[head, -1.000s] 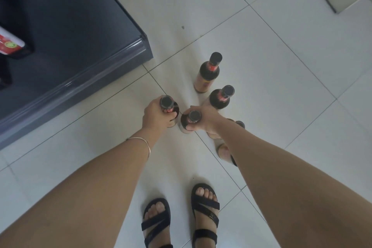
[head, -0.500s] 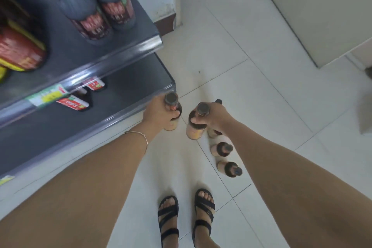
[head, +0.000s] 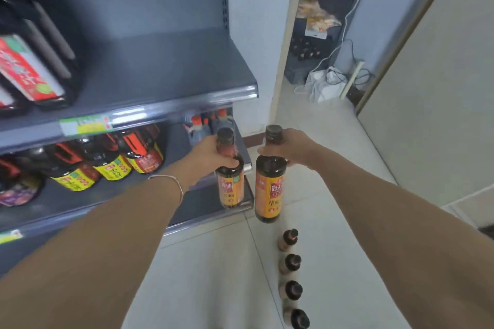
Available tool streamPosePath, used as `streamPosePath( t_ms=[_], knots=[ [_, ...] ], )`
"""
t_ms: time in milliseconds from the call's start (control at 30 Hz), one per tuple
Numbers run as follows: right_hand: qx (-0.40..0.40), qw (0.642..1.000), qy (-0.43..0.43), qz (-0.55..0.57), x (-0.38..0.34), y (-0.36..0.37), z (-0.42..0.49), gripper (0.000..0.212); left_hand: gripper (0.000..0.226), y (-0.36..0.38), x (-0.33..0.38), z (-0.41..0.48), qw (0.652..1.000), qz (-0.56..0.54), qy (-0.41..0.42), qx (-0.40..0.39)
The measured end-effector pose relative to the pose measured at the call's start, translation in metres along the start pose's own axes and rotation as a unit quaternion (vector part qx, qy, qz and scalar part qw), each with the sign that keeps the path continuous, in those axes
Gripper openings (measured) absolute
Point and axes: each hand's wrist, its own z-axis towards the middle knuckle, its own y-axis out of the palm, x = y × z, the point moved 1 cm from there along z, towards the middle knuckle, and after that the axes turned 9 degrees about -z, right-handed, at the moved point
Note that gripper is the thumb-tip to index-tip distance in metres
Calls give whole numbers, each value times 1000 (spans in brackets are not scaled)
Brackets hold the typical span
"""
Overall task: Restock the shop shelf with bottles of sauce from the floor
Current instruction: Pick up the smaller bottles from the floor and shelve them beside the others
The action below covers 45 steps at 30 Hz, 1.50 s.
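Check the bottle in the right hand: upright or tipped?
Upright. The bottle hangs from the right hand, gripped at the neck, cap up, base down, clear of the floor.

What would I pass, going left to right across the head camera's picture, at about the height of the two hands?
Jugs with yellow labels on the lower shelf → left hand → the sauce bottle it grips by the neck → the second sauce bottle → right hand holding it → pale wall panel.

Soft, even daylight fills the frame, shadows faint. Motion blur smears the shelf goods [head: 24, 72] at the left edge; wide-angle distortion bends the shelving [head: 165, 104] and doorway.
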Motion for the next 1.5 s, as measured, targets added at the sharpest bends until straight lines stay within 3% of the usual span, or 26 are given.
streamPosePath(
  t_ms=[400,567,700,800,1067,1300,1500],
  knots=[
    [82,984,-147,-59,-190,-83,28,38,12,-126,139,-30,998,18,48,42],
    [111,976,-183,-41,-263,-103,48,20,12,-191,174,-33,995,22,63,78],
    [157,968,-195,-29,-302,-112,68,19,14,-227,185,-22,986,27,82,139],
    [189,961,-194,-54,-319,-109,92,29,17,-242,180,-8,975,25,88,201],
    [197,953,-201,-108,-337,-86,157,23,23,-269,158,44,946,10,62,317],
    [212,949,-207,-112,-339,-79,201,24,24,-283,156,82,933,21,48,357],
    [190,942,-206,-184,-334,-71,222,38,32,-282,146,95,940,38,68,332]
  ],
)
